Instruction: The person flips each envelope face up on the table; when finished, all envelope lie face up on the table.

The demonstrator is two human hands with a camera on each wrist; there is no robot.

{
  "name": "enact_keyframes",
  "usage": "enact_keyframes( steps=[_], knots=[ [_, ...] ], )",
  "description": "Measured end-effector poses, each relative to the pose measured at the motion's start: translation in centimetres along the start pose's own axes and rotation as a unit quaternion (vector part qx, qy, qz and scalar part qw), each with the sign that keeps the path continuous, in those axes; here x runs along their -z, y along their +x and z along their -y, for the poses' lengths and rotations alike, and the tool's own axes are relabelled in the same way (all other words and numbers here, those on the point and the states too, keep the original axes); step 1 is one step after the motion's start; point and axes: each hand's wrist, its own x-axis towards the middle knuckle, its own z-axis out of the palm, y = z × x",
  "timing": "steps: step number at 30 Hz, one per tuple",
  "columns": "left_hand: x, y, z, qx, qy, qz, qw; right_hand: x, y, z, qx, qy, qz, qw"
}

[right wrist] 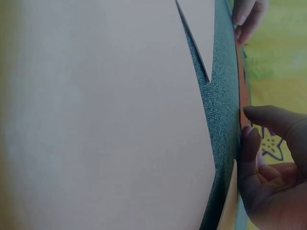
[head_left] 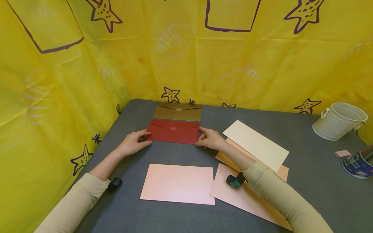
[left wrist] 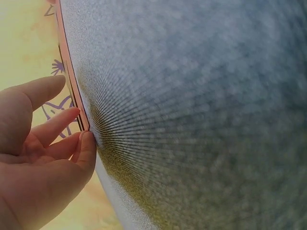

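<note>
A red envelope (head_left: 175, 132) with its flap on top lies on the grey table. My left hand (head_left: 135, 143) holds it at the left end, thumb by the near corner and fingers at the side edge. My right hand (head_left: 211, 139) holds the other end, thumb at the near right corner and forefinger at the side. In the right wrist view the right hand (right wrist: 276, 163) has its thumb and a finger at the envelope's thin edge (right wrist: 242, 86). A gold envelope (head_left: 177, 113) lies just behind the red one.
A pale pink envelope (head_left: 177, 184) lies in front of the hands. Under my right forearm are another pink one (head_left: 233, 197), an orange one (head_left: 284, 173) and a cream one (head_left: 256, 144). At the right stand a white bucket (head_left: 332, 124), a blue can (head_left: 356, 166) and a pink eraser-like block (head_left: 342, 153).
</note>
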Motion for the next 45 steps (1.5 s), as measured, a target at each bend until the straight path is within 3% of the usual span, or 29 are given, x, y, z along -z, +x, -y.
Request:
enact_keyframes(
  steps=[9, 12, 16, 22, 30, 36, 45],
  knots=[
    [-0.3, -0.4, -0.2, -0.035, 0.026, 0.008, 0.9990, 0.2, -0.8, -0.4, 0.008, 0.045, 0.000, 0.999],
    [-0.6, -0.9, -0.5, -0.051, 0.042, 0.025, 0.9975, 0.3, -1.4, -0.5, 0.025, 0.052, 0.002, 0.998],
    [-1.2, -2.1, -1.5, -0.078, 0.028, 0.083, 0.9931, 0.1, -2.7, -0.6, 0.051, 0.039, -0.003, 0.998],
    [-2.0, -4.2, -3.7, -0.113, 0.004, 0.177, 0.9778, -0.3, -5.0, -0.6, 0.121, 0.011, -0.003, 0.993],
    [-3.5, -6.3, -5.6, -0.154, 0.057, 0.258, 0.9520, -1.2, -8.2, -0.2, 0.187, -0.057, 0.037, 0.980],
    [-3.9, -7.3, -6.1, -0.199, 0.091, 0.269, 0.9378, -1.8, -10.2, 0.2, 0.212, -0.121, 0.090, 0.966],
    [-4.0, -7.5, -5.9, -0.213, 0.107, 0.261, 0.9354, -2.5, -12.1, 0.4, 0.256, -0.210, 0.131, 0.935]
  ],
)
